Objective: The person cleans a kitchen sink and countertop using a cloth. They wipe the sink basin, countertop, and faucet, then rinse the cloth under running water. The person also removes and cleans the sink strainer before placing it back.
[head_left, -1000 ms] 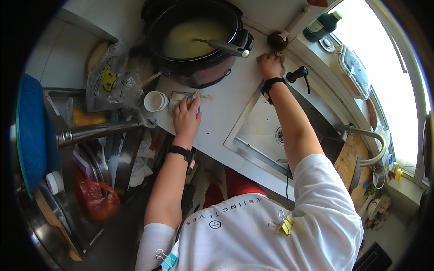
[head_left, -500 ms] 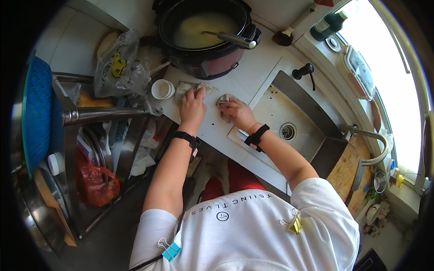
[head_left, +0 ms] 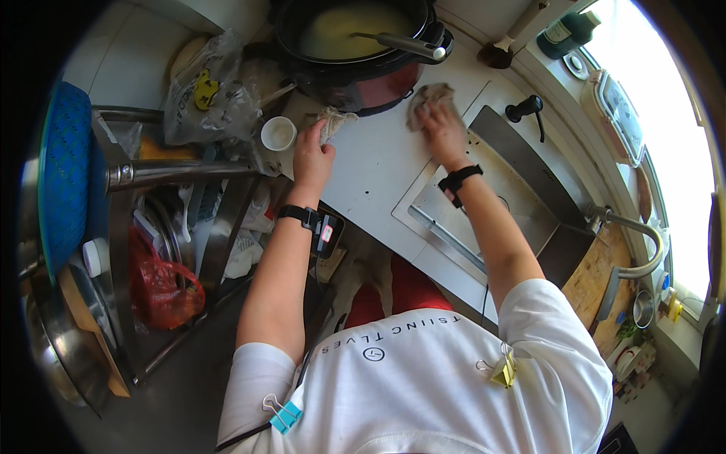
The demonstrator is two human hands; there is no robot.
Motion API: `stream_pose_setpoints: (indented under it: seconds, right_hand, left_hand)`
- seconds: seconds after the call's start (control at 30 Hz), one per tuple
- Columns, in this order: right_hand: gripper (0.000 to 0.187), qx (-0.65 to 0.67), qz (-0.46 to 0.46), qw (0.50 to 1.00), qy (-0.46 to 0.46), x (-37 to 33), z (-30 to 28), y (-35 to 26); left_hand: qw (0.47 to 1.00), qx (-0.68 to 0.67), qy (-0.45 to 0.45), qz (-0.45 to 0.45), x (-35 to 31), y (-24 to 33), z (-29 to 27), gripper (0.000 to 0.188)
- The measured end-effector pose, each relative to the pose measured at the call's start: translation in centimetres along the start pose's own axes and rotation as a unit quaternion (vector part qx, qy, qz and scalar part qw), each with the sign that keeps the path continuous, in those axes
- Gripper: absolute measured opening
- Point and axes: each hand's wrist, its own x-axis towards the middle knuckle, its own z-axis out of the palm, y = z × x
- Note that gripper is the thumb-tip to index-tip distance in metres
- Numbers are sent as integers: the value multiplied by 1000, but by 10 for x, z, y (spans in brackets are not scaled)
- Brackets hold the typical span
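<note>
A crumpled beige rag [head_left: 338, 121] lies on the white counter [head_left: 363, 178], just in front of a black and red electric cooker. My left hand [head_left: 310, 160] grips this rag at its left side, fingers curled down. Farther right, between the cooker and the sink, my right hand [head_left: 445, 136] presses a second greyish-brown rag [head_left: 432, 98] against the countertop. Motion smears its fingers slightly. Small dark specks dot the counter between my hands. A small white cup [head_left: 279, 134] stands close to the left of my left hand.
The open cooker [head_left: 378, 89] holds pale yellowish liquid, with a ladle handle [head_left: 412, 45] across its rim. On the right is a steel sink [head_left: 522, 181] with a soap pump [head_left: 523, 110] and a faucet [head_left: 643, 253]. A plastic bag [head_left: 200, 91] and metal rack [head_left: 181, 172] are left.
My right hand has slid its rag forward and to the right, from the counter's middle to beside the cooker. My left hand has stayed by its rag, which sits a bit farther forward.
</note>
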Motion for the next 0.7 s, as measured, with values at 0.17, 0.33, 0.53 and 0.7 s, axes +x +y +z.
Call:
stream_pose_setpoints:
  seconds: [0.17,0.33,0.53,0.7]
  right_hand:
    - [43,122,-78,987,-67,-49,3,-103]
    - [44,340,10,930,-138,-46,-1,-107]
    - [41,167,-42,981,-92,-11,-2,-77]
    - [50,151,-16,984,-89,-9,-3,-89]
  left_hand:
    - [999,21,-17,43,0,-6,4,49]
    - [997,42,-54,26,-1,-5,6,52]
    - [996,9,-24,90,-26,7,-12,45]
    - [995,-41,58,-70,-72,-26,-23,30]
